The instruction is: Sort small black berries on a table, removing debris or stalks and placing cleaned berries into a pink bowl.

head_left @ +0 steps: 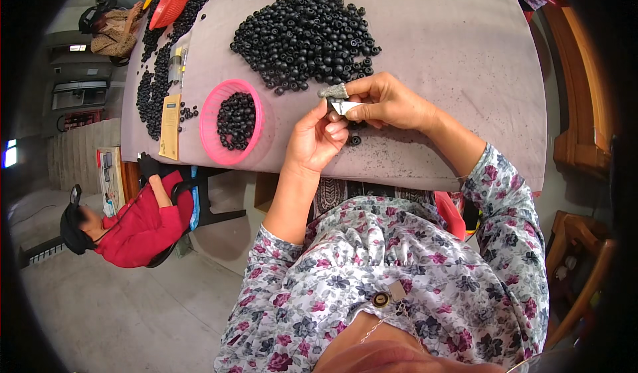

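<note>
My hands meet over the near part of the cloth-covered table, just below a large heap of black beads point(306, 37). My left hand point(311, 139) is closed, its thumb and fingers pinching a black bead point(331, 104) that is partly hidden. A small white pointed piece point(345, 107), its exact kind unclear, is gripped in my right hand point(393, 104) and meets the bead. Grey wrapping point(334, 91) covers my right index fingertip. Loose beads point(355, 140) lie beneath my hands. To the left stands a pink plastic basket point(207, 127) with black beads inside.
Along the table's left side lie more black beads point(151, 100), a red basket point(171, 4), a brown packet point(169, 130) and a small clear pack point(177, 67). A person in red point(143, 227) sits at the left. Wooden furniture point(575, 107) stands at the right. Dark crumbs dot the cloth.
</note>
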Demonstrator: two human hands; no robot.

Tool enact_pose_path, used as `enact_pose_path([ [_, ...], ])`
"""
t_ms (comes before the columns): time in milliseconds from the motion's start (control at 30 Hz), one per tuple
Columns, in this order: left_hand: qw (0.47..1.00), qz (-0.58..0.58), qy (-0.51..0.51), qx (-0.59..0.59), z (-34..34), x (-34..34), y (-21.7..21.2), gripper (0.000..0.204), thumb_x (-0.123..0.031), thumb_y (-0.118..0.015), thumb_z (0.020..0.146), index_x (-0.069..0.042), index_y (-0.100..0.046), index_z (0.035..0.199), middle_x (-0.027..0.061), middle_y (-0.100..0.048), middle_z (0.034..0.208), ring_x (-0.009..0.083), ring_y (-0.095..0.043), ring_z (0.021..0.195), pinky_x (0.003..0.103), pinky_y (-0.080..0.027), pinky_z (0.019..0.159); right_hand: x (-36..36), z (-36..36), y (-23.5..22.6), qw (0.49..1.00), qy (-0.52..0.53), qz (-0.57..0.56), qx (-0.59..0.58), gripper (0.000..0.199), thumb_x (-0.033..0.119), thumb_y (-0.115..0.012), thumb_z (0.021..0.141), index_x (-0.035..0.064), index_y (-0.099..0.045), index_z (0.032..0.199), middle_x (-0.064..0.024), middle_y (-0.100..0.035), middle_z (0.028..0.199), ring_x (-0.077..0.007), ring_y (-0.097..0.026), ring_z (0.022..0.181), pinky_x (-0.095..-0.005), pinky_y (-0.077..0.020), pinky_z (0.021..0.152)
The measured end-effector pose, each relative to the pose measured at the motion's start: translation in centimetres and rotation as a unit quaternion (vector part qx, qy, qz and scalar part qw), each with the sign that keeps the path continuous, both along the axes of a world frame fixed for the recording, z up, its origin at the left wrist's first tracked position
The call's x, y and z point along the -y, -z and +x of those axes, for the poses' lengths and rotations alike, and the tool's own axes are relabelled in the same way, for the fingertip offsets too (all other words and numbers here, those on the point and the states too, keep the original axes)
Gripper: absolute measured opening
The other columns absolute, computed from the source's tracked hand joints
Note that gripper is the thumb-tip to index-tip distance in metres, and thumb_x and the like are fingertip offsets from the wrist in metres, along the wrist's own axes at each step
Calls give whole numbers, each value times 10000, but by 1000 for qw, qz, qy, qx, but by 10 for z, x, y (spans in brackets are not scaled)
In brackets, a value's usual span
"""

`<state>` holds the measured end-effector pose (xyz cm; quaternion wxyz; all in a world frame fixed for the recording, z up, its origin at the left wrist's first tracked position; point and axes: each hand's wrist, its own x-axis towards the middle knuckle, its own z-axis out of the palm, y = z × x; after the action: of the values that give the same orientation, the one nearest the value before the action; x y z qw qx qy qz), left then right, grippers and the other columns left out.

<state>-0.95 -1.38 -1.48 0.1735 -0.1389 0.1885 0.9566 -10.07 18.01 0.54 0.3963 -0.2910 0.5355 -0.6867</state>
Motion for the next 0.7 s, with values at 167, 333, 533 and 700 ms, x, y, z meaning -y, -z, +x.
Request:
enact_pose_path([
  [167,1000,0,3,7,-1,-2,0,299,-213,-598,986,28,-577,1160,24,-546,813,100,-511,654,239,-425,576,-1,-4,7,1000,-11,-6,20,311,114,-688,919,-2,-672,1207,18,-624,792,-19,-442,574,-189,-350,482],
  [333,1000,-13,17,-13,1,-1,-1,305,-210,-600,983,32,-568,1166,25,-544,813,97,-499,651,237,-424,578,0,-4,8,1000,-3,-10,24,219,133,-689,916,-1,-702,1089,28,-606,730,-22,-444,532,-196,-325,460],
  [533,1000,-7,9,-16,2,-5,0,263,-214,-611,975,4,-587,1118,16,-548,807,101,-510,650,240,-427,577,-1,-4,5,1000,-5,-9,18,194,140,-701,905,2,-701,1040,42,-592,698,-23,-449,516,-201,-321,453],
  [700,1000,-1,-14,-12,2,-3,5,222,-222,-617,970,-18,-604,1057,11,-562,804,105,-529,644,247,-432,575,-2,-3,0,1000,-24,5,3,359,107,-718,880,4,-646,1216,34,-593,753,-26,-455,550,-190,-348,463],
])
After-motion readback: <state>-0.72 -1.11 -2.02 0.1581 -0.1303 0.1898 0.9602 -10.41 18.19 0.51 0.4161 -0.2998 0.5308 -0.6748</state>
